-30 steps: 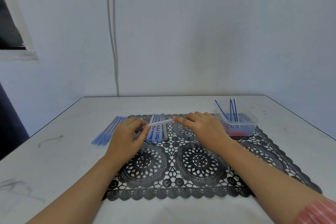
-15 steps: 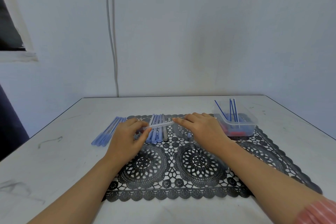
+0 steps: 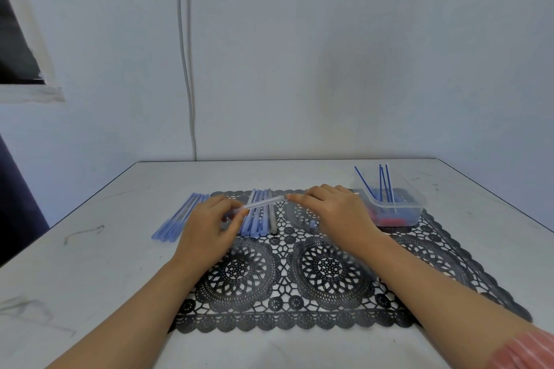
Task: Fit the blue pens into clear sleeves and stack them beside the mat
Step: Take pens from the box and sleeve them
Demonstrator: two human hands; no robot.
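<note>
Head: stack (image 3: 180, 217), perhaps against mat (image 3: 269, 302) edge

I see one clear sleeve (image 3: 260, 204) tilted across mid-frame, its lower end pinched in the left hand (image 3: 209, 228), above a row of blue pens (image 3: 257, 217) on the black lace mat (image 3: 299, 293), with sleeved pens (image 3: 180, 216) stacked just left of the mat on the bench (image 3: 90, 278).

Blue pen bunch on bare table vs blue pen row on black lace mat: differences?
The blue pen bunch lies on the white table; the blue pen row lies on the black lace mat. The bunch slants left; the row runs straighter. A grey tube flanks the row; none flanks the bunch. Both look pale blue.
</note>
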